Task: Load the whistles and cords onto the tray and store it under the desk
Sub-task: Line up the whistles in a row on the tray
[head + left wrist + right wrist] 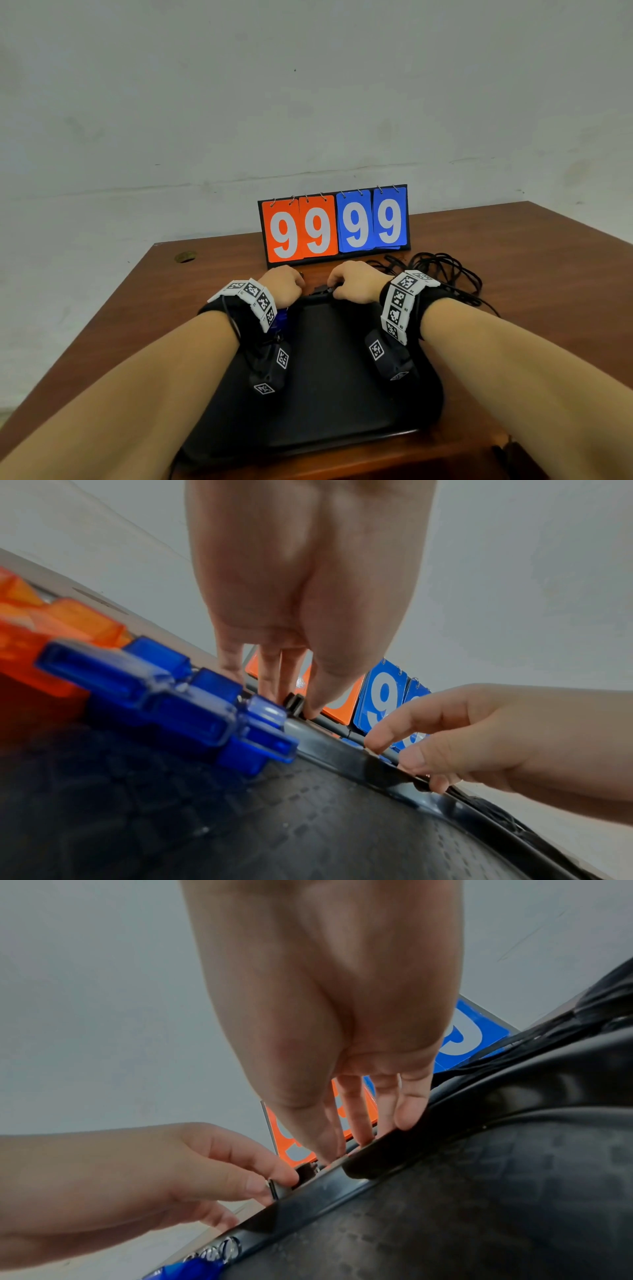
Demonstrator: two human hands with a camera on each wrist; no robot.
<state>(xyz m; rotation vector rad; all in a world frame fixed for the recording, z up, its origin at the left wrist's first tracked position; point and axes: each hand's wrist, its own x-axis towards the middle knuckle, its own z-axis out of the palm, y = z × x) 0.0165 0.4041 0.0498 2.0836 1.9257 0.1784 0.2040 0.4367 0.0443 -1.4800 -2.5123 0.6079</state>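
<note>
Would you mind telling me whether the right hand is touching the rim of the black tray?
Touching. The right wrist view shows the right hand with its fingertips pressed onto the black tray at its far rim.

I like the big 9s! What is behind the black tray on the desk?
Behind the tray stands a flip scoreboard showing 9999. Black cords lie beside it. Both hands cover the desk right behind the tray's far rim.

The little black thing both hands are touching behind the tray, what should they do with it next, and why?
Probably lift the small black piece over the tray's far rim and set it down inside. The left hand pinches it just beyond that rim, the right hand meets it there, blue whistles already lie on the tray, and the black cords are on the desk.
</note>
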